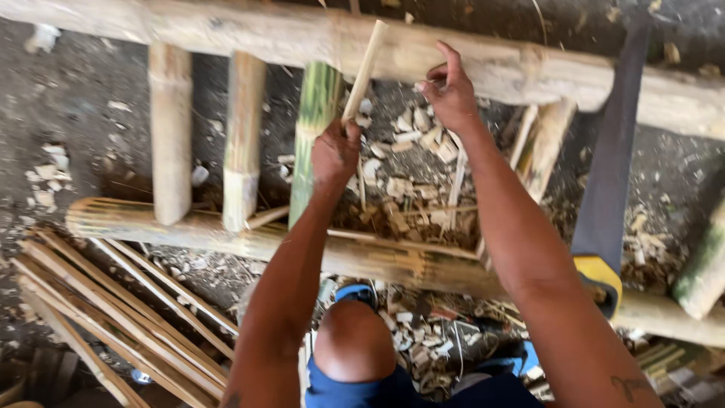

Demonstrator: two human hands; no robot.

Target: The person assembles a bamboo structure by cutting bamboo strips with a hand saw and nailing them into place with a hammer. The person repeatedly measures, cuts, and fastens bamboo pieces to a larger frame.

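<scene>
Stick (pixel 366 64), a thin pale bamboo strip, stands tilted in the clenched left hand (pixel 334 151), its top leaning across the far pole (pixel 529 72) of a bamboo frame. Just to the right, the right hand (pixel 449 94) rests against that pole, fingers curled, forefinger raised; whether it pinches anything cannot be told. Between far and near pole (pixel 226 234), chips (pixel 408 162) litter the ground. A saw (pixel 608 196) lies across the frame's right end, and slats (pixel 121 310) lie by its near left corner.

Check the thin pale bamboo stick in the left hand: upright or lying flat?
Tilted, not flat: the thin pale bamboo stick rises from the left hand, leaning right against the upper bamboo pole.
</scene>
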